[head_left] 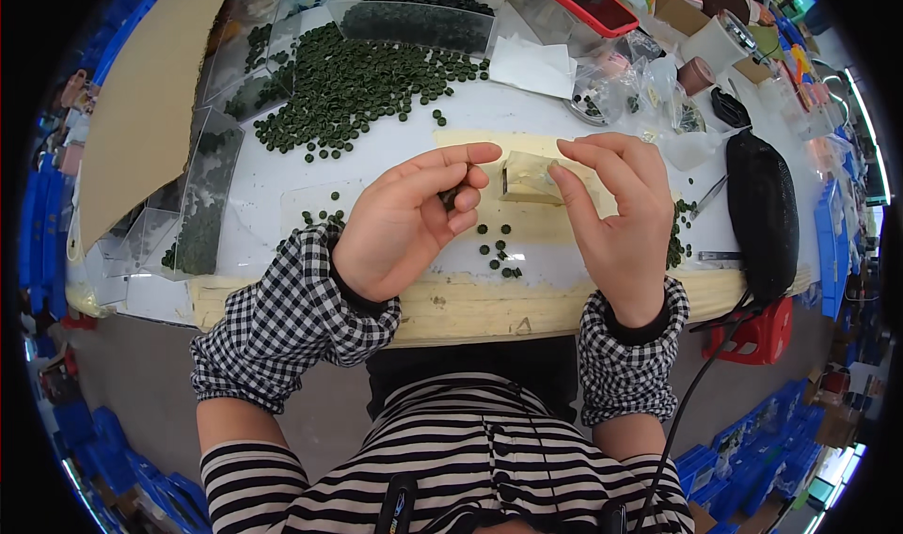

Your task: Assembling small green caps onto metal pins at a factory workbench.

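My left hand (406,210) is held above the table with its index finger stretched out and the other fingers curled in. Something small and dark shows between the curled fingers and palm, mostly hidden. To its right, a small cream-coloured block (531,177) sits on a yellowish sheet (555,226). Beside that block, my right hand (623,200) has thumb and index finger apart; the thumb tip overlaps the block's right edge, and I cannot tell whether they touch. Several small dark green discs (484,249) lie just in front of the block.
A large pile of green discs (348,87) spreads behind my left hand, near clear plastic bins (419,28). A folded white tissue (532,66) and red-edged phone (585,3) lie at the back. At right are a black pouch (762,205) and tweezers (707,196). Cardboard (155,92) stands left.
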`<state>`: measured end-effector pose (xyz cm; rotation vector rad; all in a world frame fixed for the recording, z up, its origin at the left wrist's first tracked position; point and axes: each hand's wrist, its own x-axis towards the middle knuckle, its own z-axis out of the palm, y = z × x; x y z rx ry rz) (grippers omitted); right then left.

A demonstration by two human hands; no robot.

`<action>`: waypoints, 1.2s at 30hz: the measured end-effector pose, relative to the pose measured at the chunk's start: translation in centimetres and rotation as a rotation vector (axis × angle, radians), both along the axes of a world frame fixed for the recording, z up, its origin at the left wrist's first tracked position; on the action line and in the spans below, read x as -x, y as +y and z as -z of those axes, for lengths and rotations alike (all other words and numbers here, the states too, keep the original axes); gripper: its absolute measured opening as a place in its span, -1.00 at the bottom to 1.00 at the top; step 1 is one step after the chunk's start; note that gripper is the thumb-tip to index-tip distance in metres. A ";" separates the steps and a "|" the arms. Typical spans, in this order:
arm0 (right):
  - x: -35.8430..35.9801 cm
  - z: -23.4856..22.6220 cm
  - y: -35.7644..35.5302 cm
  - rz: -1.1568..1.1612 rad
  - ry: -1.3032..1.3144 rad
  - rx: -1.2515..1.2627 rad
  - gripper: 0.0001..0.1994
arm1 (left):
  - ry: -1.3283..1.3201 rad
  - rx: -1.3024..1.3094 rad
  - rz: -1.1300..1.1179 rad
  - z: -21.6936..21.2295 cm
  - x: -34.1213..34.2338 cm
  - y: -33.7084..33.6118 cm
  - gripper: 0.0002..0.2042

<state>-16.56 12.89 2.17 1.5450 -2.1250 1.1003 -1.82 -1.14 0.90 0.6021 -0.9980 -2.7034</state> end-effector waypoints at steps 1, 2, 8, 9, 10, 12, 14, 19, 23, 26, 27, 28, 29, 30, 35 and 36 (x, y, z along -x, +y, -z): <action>0.0 0.0 -0.1 0.000 0.011 0.000 -0.84 | 0.007 0.013 0.008 0.0 0.1 0.0 -0.69; 0.0 0.1 -0.2 -0.002 0.015 -0.006 -0.85 | 0.013 0.026 0.015 0.0 0.1 0.0 -0.68; -0.1 0.2 -0.4 -0.003 0.031 -0.004 -0.87 | 0.039 0.092 0.036 -0.1 -0.1 0.0 -0.71; -0.1 0.2 -0.4 -0.001 0.028 0.005 -0.88 | 0.046 0.076 0.045 0.0 -0.2 0.0 -0.72; -0.1 0.2 -0.4 0.001 0.026 0.015 -0.88 | 0.052 0.060 0.054 0.0 -0.3 -0.1 -0.73; 0.0 0.3 -0.4 0.010 0.018 0.028 -0.88 | 0.058 0.055 0.054 0.3 -0.3 -0.1 -0.75; 0.0 0.3 -0.3 0.008 0.012 0.029 -0.87 | 0.058 0.077 0.034 0.8 -0.2 0.0 -0.77; -0.9 -1.2 0.9 0.096 -0.070 0.314 -0.86 | 0.052 0.064 0.082 0.4 -0.3 -0.2 -0.77; -1.6 -1.8 1.5 0.004 -0.275 0.439 -0.87 | 0.053 0.059 0.113 -0.1 -0.5 0.2 -0.78; -1.8 -1.4 1.2 -0.082 -0.436 0.393 -0.89 | 0.068 0.074 0.105 0.3 -0.4 0.5 -0.77; -1.9 -1.2 1.1 -0.099 -0.461 0.400 -0.89 | 0.079 0.092 0.114 0.5 -0.4 0.5 -0.77; -1.9 -1.0 0.9 -0.116 -0.486 0.406 -0.89 | 0.090 0.110 0.122 0.7 -0.4 0.5 -0.76; -1.9 -0.8 0.8 -0.132 -0.510 0.412 -0.89 | 0.101 0.127 0.133 0.8 -0.4 0.5 -0.76; -1.9 -0.8 0.8 -0.151 -0.509 0.400 -0.89 | 0.097 0.116 0.143 0.7 -0.4 0.5 -0.76; -1.7 -0.2 0.5 -0.201 -0.595 0.427 -0.90 | 0.037 0.138 0.138 0.0 -0.4 0.7 -0.78; -1.7 -0.2 0.5 -0.215 -0.608 0.437 -0.90 | 0.048 0.131 0.134 0.2 -0.4 0.6 -0.78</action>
